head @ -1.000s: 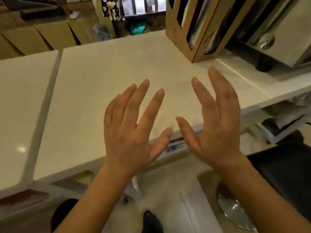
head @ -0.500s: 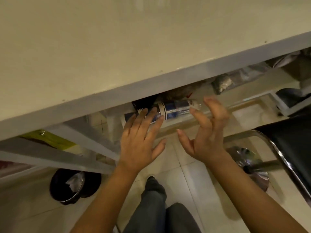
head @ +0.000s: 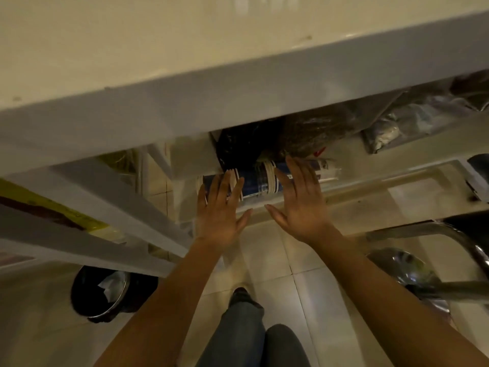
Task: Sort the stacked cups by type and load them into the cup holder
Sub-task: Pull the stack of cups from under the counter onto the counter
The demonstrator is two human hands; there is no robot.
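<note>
A stack of blue-and-white cups (head: 255, 182), wrapped in clear plastic, lies on its side on a white shelf (head: 370, 170) under the counter (head: 238, 43). My left hand (head: 221, 210) reaches over the stack's left end with straight, spread fingers. My right hand (head: 300, 200) is over the stack's right part, fingers also straight. Neither hand grips the stack; whether the fingertips touch it is unclear. The cup holder is out of view.
Dark plastic bags (head: 291, 139) and a clear bag (head: 412, 120) lie on the shelf behind the cups. A black bin (head: 105, 292) stands on the tiled floor at the left. A chrome-based stool (head: 423, 266) is at the right. My legs (head: 251, 337) show below.
The view dropped from the counter top to the shelf beneath it. Both hands moved forward and closer to the cup stack, the right hand's fingers straightening over it.
</note>
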